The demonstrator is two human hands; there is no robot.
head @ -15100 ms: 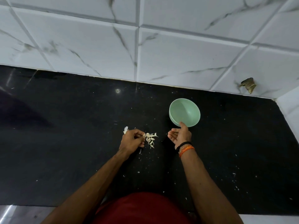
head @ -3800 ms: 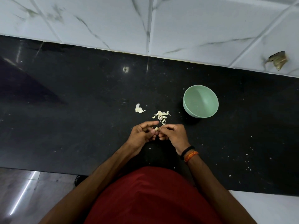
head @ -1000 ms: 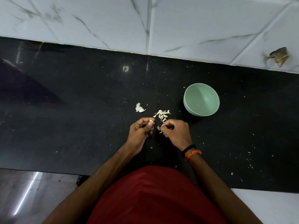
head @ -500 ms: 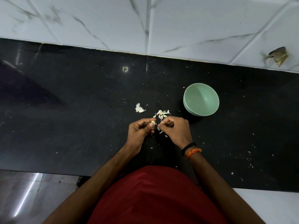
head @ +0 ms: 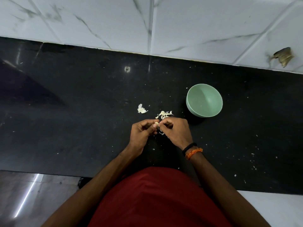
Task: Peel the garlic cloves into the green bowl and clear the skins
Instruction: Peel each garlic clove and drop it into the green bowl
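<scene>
The left hand (head: 142, 131) pinches a garlic clove (head: 156, 123) at its fingertips; the right hand (head: 175, 130), fingers curled, pinches the same clove. A pile of cloves (head: 164, 114) lies just beyond on the black surface (head: 82, 112), the green bowl (head: 204, 100) near the right hand.
</scene>
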